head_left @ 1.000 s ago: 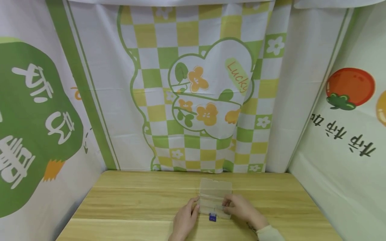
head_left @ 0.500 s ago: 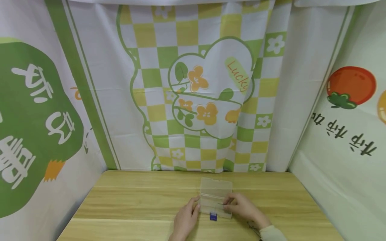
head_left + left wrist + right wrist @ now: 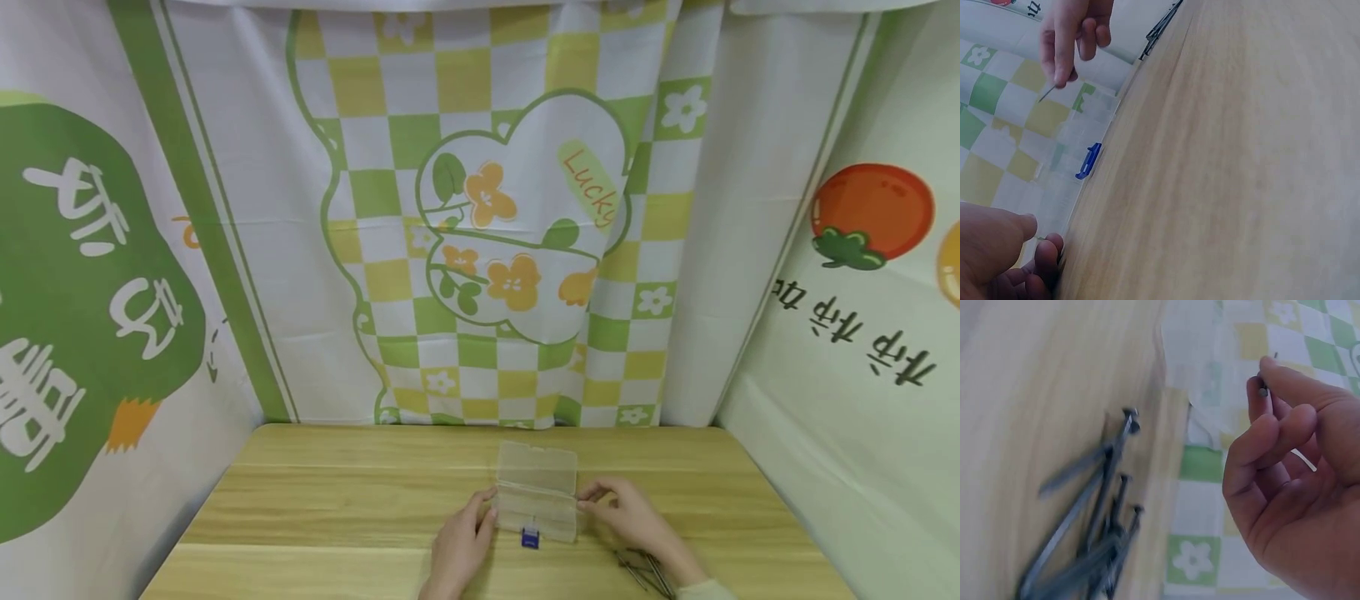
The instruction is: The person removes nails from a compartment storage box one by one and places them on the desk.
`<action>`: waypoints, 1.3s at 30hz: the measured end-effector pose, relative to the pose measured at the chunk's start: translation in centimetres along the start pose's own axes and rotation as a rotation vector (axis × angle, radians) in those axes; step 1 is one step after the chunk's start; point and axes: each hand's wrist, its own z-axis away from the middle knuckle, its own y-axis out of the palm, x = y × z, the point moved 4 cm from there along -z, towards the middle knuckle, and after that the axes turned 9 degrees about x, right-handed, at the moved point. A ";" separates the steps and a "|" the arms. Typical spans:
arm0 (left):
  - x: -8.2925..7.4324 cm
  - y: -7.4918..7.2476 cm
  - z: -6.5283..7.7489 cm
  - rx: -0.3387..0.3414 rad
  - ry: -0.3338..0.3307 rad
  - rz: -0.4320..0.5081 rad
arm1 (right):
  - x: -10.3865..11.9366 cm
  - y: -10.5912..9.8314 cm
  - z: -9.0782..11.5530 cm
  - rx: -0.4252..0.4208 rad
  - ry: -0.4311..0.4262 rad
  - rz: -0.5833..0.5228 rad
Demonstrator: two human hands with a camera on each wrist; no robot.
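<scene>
A clear plastic box [image 3: 537,505] lies with its lid raised toward the back and a blue latch [image 3: 530,537] at its front. At its left edge, my left hand [image 3: 462,542] holds the side between thumb and fingers; the left hand [image 3: 997,250] also shows low in the left wrist view. My right hand [image 3: 626,510] is by the box's right edge, pinching a thin dark nail [image 3: 1263,392] between thumb and fingertips. The nail [image 3: 1047,93] points outward past the fingertips in the left wrist view. The fingers hide part of it.
Several dark nails [image 3: 1107,512] lie in a loose pile on the wooden table [image 3: 337,508], right of the box and close to my right forearm. Printed cloths [image 3: 517,383] hang behind the table and on both sides.
My right hand has moved right, from over the box to beside its right edge, still pinching the nail. More of the nail pile shows. The left hand and the box stay nearly in place.
</scene>
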 end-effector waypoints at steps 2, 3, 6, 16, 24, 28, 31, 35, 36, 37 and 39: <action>0.0 0.0 0.0 -0.001 0.005 -0.001 | 0.2 -0.5 1.1 0.009 0.010 0.007; -0.1 0.0 0.0 0.000 0.007 0.001 | 0.3 -0.8 1.6 0.017 0.014 0.004; -0.1 0.1 0.0 0.004 0.008 0.001 | 0.2 -1.8 3.3 0.028 0.017 0.020; -0.8 -0.2 0.0 -0.005 0.016 0.010 | -1.6 -3.7 7.6 -0.038 0.070 0.113; -0.7 -0.3 -0.4 -0.008 0.023 0.009 | -3.0 -4.4 9.1 -0.091 0.180 0.204; -0.2 -0.2 -0.2 -0.011 0.007 -0.009 | -4.0 -4.2 9.9 -0.087 0.238 0.214; 0.1 -0.1 0.0 -0.009 0.000 -0.022 | -4.7 -4.0 10.8 -0.083 0.283 0.203; -0.2 -0.1 0.0 -0.005 0.017 -0.024 | -5.1 -4.0 11.7 -0.103 0.312 0.189; -0.3 -0.1 0.0 0.000 0.018 -0.025 | -5.2 -4.1 11.9 -0.105 0.318 0.188; -0.3 0.0 -0.1 0.008 0.017 -0.023 | -5.2 -4.1 12.0 -0.105 0.317 0.191; -0.4 -0.1 -0.1 0.018 0.012 -0.025 | -5.2 -4.1 12.1 -0.107 0.313 0.198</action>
